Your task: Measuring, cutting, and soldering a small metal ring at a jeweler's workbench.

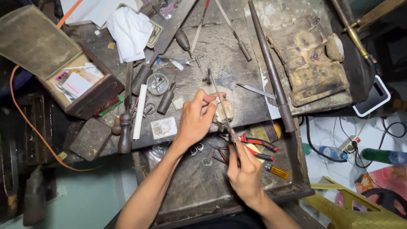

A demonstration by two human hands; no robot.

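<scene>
- Wooden box [91,91]: open on the far left of the workbench [229,55], lid thrown back, papers and small cards inside.
- Wooden-handled tool [125,131]: lies just right of the box, long axis running near to far, handle nearest the person.
- White cloth [129,34]: crumpled at the far edge of the bench, well apart from both hands.
- Left hand [196,121]: fingers pinched shut at the tips, pressing on something small against the worn wooden peg [224,111] at the bench edge. What is pinched is too small to tell.
- Needle file [220,104]: a thin metal rod, long axis running from the near right up to the far left, tip pointing away from the person. It crosses the peg just beside the left fingertips.
- Right hand [244,171]: clenched around the near end of the file, over the metal tray [199,191].
- Red-handled pliers [256,144]: lie in the tray, just beyond the right hand, handles pointing right.
- Tapered steel mandrel [271,72]: lies right of the file, narrow end far, thick end near.
</scene>
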